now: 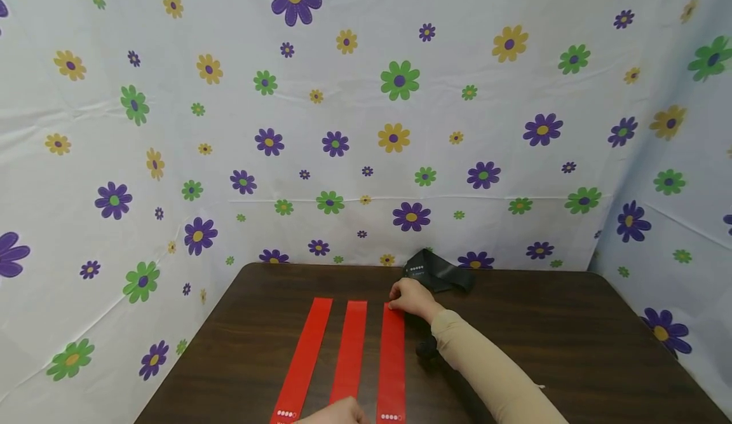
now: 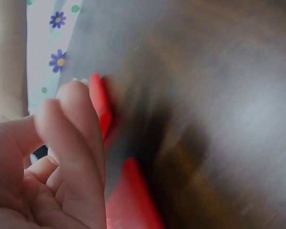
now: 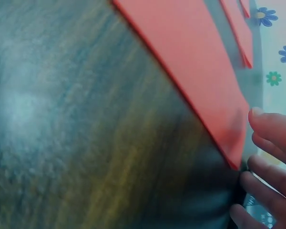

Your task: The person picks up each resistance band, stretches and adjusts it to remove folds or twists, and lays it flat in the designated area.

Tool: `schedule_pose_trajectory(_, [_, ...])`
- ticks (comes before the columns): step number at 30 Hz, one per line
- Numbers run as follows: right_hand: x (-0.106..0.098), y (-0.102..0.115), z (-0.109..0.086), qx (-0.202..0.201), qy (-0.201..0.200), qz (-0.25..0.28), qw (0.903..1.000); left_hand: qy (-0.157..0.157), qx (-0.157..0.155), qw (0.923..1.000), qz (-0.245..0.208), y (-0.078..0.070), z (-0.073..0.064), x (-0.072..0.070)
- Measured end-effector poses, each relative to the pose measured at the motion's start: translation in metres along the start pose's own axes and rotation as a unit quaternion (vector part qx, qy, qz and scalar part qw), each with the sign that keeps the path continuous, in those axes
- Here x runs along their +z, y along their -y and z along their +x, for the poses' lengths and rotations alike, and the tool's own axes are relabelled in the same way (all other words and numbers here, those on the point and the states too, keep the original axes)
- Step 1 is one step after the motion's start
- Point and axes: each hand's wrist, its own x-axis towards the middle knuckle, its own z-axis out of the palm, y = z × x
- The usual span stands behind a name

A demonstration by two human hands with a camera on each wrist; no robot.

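Observation:
Three flat red resistance bands lie lengthwise in a row: a left band (image 1: pixel 305 354), a middle band (image 1: pixel 350 348) and a right band (image 1: pixel 391 360). My right hand (image 1: pixel 416 298) is at the far end of the right band, its thumb by the band's edge. In the right wrist view its fingers (image 3: pixel 271 179) are spread and slightly bent, beside the band's end. At the bottom of the head view, my left hand (image 1: pixel 340 412) covers the near end of the middle band. Its fingers (image 2: pixel 76 138) are loosely bent, with nothing visibly held between them.
A folded black resistance band (image 1: pixel 437 271) lies at the table's back edge, just behind my right hand. Below my right wrist is a small dark object (image 1: pixel 426 349). The dark wooden table (image 1: pixel 549 322) is backed by a flowered cloth (image 1: pixel 343 112).

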Motion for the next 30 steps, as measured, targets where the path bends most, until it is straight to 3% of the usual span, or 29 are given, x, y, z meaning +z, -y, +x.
schedule_pose_trajectory(3, [-0.004,-0.001,-0.002,-0.014,-0.004,0.016,0.9998,-0.024,-0.06,0.9972,-0.038,-0.007,0.003,-0.007])
schedule_pose_trajectory(7, [-0.011,-0.001,-0.006,-0.043,-0.004,0.038,0.9984,-0.057,-0.083,0.9938,-0.047,-0.067,-0.008,-0.011])
schedule_pose_trajectory(9, [-0.017,-0.001,-0.008,-0.052,-0.003,0.05,0.9974,-0.064,-0.08,0.9924,-0.067,-0.081,-0.007,-0.016])
schedule_pose_trajectory(13, [-0.029,-0.001,-0.015,-0.05,-0.003,0.076,0.9958,-0.082,-0.073,0.992,-0.062,-0.091,0.005,-0.031])
schedule_pose_trajectory(21, [-0.05,-0.019,-0.032,-0.03,-0.024,0.075,0.9965,-0.136,-0.045,0.9893,0.025,-0.101,0.042,-0.055])
schedule_pose_trajectory(30, [-0.072,-0.046,-0.053,0.006,-0.047,0.076,0.996,-0.187,-0.023,0.9733,0.131,-0.111,0.081,-0.071])
